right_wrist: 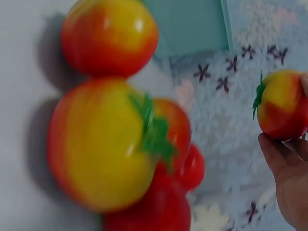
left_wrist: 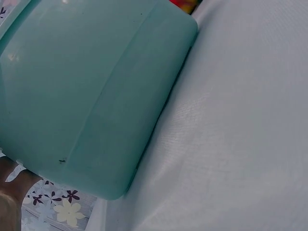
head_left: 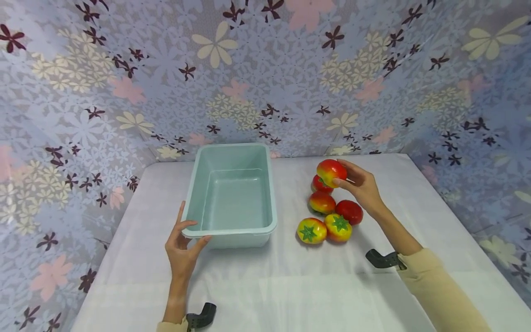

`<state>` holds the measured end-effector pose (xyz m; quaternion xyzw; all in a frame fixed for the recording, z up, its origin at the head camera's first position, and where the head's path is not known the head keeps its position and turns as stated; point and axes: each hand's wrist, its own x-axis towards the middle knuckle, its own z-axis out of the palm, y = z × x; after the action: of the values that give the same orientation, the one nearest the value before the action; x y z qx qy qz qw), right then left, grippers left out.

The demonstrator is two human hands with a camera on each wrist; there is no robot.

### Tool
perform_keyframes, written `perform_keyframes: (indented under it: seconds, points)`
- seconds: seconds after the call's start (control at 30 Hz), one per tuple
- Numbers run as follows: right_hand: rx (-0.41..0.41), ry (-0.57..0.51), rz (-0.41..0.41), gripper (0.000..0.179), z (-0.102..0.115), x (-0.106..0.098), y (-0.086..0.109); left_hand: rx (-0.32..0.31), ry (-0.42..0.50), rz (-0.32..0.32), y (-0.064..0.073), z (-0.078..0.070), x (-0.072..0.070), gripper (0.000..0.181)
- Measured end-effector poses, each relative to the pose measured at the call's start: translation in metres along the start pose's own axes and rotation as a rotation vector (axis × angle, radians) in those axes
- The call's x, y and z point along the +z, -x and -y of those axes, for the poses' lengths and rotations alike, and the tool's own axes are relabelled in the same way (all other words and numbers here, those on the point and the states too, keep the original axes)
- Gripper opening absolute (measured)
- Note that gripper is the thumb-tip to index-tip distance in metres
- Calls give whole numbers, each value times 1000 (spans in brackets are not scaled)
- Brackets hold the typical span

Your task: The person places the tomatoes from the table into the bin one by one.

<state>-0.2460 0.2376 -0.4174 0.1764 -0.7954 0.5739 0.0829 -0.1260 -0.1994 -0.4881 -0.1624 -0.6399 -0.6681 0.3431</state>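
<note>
My right hand (head_left: pixel 362 186) holds a red and yellow tomato (head_left: pixel 331 171) above the others, pinched between thumb and fingers. Its green leafy top shows in the right wrist view, where the held tomato (right_wrist: pixel 279 106) is at the right edge. Beneath and nearer me lie several more tomatoes (head_left: pixel 312 230), some mostly red, some yellow with a green star-shaped top. At the near left corner of a pale green plastic bin (head_left: pixel 271 203), my left hand (head_left: pixel 182 253) grips the rim, fingers on the left side and thumb at the front. Nothing lies inside the bin.
A white cloth (head_left: pixel 286 286) covers the table under the bin and tomatoes. Flower-patterned fabric (head_left: pixel 265 83) rises behind the table and along both sides. Black wrist mounts (head_left: pixel 381 259) sit at both sleeves.
</note>
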Motion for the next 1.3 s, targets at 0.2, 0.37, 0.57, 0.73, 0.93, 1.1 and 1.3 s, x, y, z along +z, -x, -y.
perform_keyframes:
  seconds: [0.2, 0.37, 0.57, 0.73, 0.93, 1.1, 1.3]
  points:
    - [12, -34, 88, 55, 22, 26, -15, 13, 9, 11, -1, 0, 0, 46]
    - [-9, -59, 156, 55, 42, 50, -27, 20, 8, 10, -1, 0, -1, 46]
    - [-50, -124, 208, 56, 54, 78, -39, 25, -10, 1, -1, 1, -2, 47]
    - [-57, -184, 258, 57, 60, 97, -42, 33, -4, 10, -1, 2, -2, 46]
    - [-71, -194, 296, 57, 64, 116, -45, 35, -17, 11, -1, 3, -1, 47]
    - [-88, -181, 314, 56, 64, 127, -48, 35, -13, 7, -1, 4, -3, 48]
    - [-93, -112, 324, 58, 63, 133, -47, 28, -24, 6, 0, 5, -2, 48]
